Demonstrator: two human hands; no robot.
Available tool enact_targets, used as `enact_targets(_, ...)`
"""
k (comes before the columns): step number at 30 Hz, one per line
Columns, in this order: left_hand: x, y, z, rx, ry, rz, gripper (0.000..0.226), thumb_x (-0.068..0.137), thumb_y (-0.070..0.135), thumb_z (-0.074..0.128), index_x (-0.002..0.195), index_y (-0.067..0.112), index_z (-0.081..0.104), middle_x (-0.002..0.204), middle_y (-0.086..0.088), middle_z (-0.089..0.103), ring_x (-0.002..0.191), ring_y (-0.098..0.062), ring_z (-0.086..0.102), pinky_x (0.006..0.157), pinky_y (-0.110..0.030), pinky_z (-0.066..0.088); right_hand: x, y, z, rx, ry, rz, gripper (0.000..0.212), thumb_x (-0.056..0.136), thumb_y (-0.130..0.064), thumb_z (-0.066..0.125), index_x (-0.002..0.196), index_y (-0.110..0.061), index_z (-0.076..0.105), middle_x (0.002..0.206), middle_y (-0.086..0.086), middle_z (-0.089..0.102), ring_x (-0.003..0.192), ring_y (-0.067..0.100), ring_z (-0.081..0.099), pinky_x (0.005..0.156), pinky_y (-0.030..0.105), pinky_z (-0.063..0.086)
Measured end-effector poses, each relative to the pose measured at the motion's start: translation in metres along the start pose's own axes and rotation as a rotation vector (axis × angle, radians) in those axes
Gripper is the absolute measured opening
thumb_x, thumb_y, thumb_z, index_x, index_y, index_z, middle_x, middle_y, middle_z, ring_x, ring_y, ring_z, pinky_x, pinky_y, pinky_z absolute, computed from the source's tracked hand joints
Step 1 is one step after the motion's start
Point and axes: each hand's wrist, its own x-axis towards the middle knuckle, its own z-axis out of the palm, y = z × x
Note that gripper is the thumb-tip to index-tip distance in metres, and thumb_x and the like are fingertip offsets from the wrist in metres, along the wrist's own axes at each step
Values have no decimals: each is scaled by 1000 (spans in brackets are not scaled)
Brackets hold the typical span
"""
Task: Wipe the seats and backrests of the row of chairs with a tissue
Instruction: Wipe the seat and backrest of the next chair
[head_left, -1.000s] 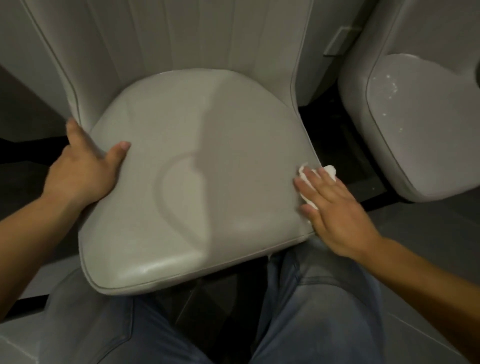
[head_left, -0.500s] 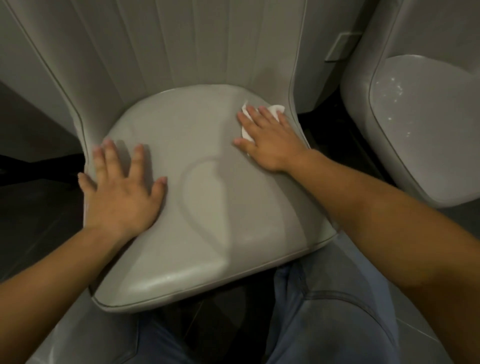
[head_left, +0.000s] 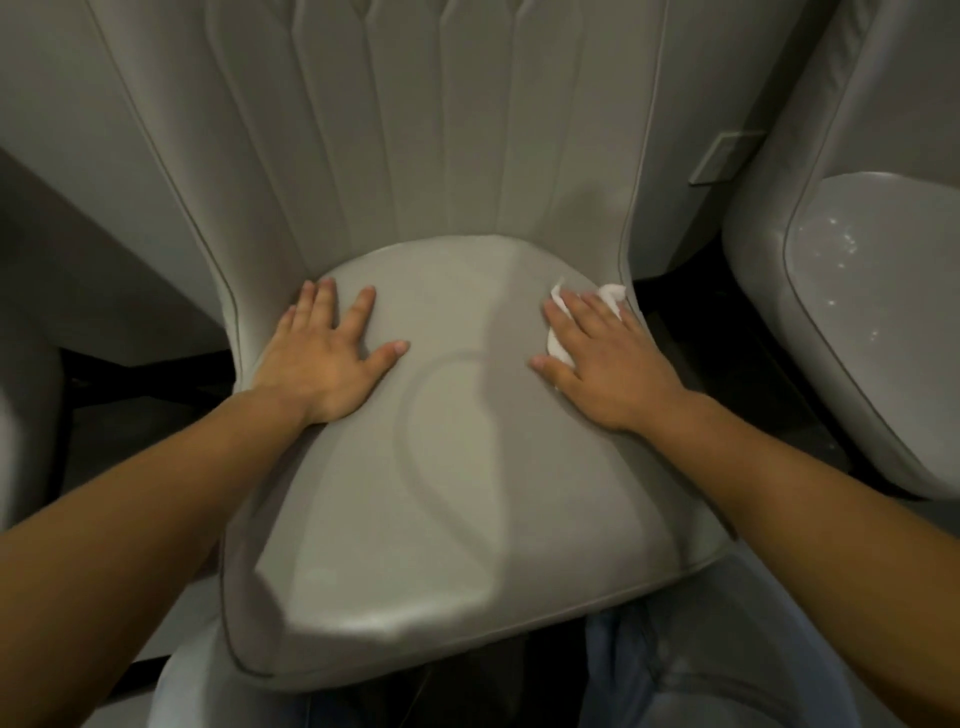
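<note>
The right hand (head_left: 608, 364) lay flat, fingers straight, pressing one white tissue (head_left: 610, 296) onto the seat (head_left: 467, 493); the tissue sat under its fingers and palm, crumpled ends showing beyond the fingertips and beside the thumb. The left hand (head_left: 324, 358) lay flat too, fingers spread wide, holding nothing, on the seat's far left corner, well apart from the tissue. Both hands were at the back of the seat, just before the ribbed backrest (head_left: 415, 130). Two hands, one tissue. Right of the right hand stood a second chair (head_left: 872, 322), across a dark gap. Nearer than the hands, jeans (head_left: 727, 665) showed below the seat's front edge
</note>
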Motion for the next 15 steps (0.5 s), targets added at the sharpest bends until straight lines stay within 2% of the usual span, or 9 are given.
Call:
enact_targets(4, 15, -3, -4, -26, 26, 33, 85, 84, 82, 16, 155, 36, 3, 163, -10, -2, 150, -22, -5, 121, -37, 3, -10, 1, 4, -18, 14, 17, 83, 92, -74, 14, 160, -26, 18, 168, -2, 12, 154, 18, 7, 125, 44, 4)
enact_targets(7, 16, -3, -1, -30, 58, 34, 82, 88, 79, 16, 155, 33, 9, 163, -9, 4, 150, -22, 0, 121, -37, 6, 0, 0, 8, -31, 71, 12, 73, 97, -64, 17, 157, -24, 28, 165, 0, 25, 151, 21, 19, 123, 47, 12)
enact_targets(10, 8, -8, -9, -58, 116, 87, 76, 91, 70, 20, 151, 24, 33, 159, -12, 23, 147, -27, 16, 121, -37, 12, 12, -2, 8, -22, 115, -1, 68, 98, -56, 17, 153, -21, 38, 161, 3, 34, 148, 22, 28, 122, 49, 18)
enact_targets(12, 4, -14, -24, 75, 298, 192, 67, 91, 56, 32, 141, 16, 49, 154, -15, 34, 145, -32, 23, 119, -42, 14, 19, -2, 8, -10, 123, -20, 68, 99, -54, 17, 152, -19, 40, 160, 4, 36, 148, 22, 30, 121, 49, 20)
enact_targets(13, 4, -17, -37, 122, 436, 215, 61, 90, 49, 39, 138, 13, 52, 153, -17, 35, 145, -34, 21, 119, -45, 14, 22, -2, 8, -7, 123, -28, 68, 99, -54, 17, 152, -19, 40, 160, 4, 36, 148, 22, 29, 120, 50, 21)
enact_targets(15, 8, -21, -72, 61, 742, 124, 57, 90, 40, 46, 140, 11, 48, 154, -19, 30, 146, -37, 17, 119, -47, 11, 30, -4, 9, -1, 121, -30, 68, 98, -54, 17, 151, -19, 40, 160, 4, 36, 148, 22, 30, 121, 49, 21)
